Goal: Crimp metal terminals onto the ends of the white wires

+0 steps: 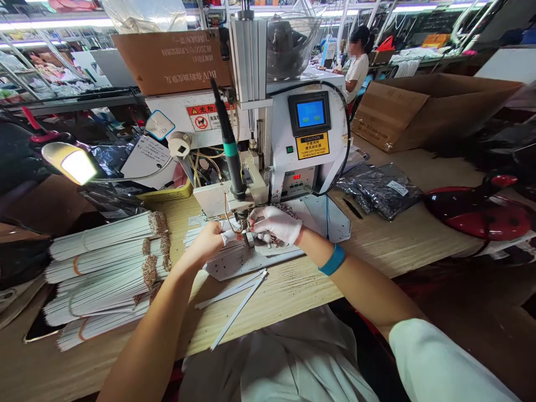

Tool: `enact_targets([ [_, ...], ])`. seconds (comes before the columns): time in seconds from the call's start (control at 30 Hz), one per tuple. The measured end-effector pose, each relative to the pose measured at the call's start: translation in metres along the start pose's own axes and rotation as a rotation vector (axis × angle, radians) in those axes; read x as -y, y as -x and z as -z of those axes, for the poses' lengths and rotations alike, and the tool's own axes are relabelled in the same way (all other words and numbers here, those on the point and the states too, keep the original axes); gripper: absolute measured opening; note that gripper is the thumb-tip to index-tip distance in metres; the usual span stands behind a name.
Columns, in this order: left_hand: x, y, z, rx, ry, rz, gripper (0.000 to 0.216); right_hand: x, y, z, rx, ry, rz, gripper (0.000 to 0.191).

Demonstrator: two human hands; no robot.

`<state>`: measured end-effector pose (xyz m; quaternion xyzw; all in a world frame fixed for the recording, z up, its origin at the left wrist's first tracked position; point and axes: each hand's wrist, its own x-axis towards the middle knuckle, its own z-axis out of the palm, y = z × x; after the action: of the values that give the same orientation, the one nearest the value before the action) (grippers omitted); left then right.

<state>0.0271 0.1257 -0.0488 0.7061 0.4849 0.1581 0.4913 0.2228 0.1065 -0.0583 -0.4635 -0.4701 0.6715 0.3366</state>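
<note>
My left hand [210, 239], with white covers on some fingertips, is closed in a pinch at the left of the machine's working tip [242, 215]. White flat strips [196, 234] lie beneath it; what its fingers hold is too small to make out. My right hand [276, 223], in a white glove, reaches the tip from the right with thumb and finger pinched together. Whatever sits between them is hidden. Small metal pieces [273, 241] are heaped under the right palm. The black and green soldering handle [231, 148] stands tilted above both hands.
Bundled white strips with coppery ends [104, 273] are stacked at left. Loose strips [240, 307] lie near the front edge. A lit lamp [75, 163] is at left, with plastic bags [387, 192] and a cardboard box [427, 109] at right. A co-worker [357, 70] sits beyond.
</note>
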Motion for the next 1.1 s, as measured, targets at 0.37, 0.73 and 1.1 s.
enact_targets([
  [0.37, -0.003, -0.001, 0.001, 0.04, 0.034, 0.043, 0.017, 0.011, 0.006, -0.006, -0.016, -0.045, -0.026, 0.016],
  [0.73, -0.006, 0.011, 0.011, 0.038, -0.164, -0.027, 0.021, 0.014, 0.013, 0.026, -0.058, 0.233, 0.146, 0.021],
  [1.1, -0.02, 0.053, -0.041, 0.234, -1.06, -0.211, 0.025, 0.015, 0.018, 0.045, 0.15, 0.561, 0.163, 0.027],
])
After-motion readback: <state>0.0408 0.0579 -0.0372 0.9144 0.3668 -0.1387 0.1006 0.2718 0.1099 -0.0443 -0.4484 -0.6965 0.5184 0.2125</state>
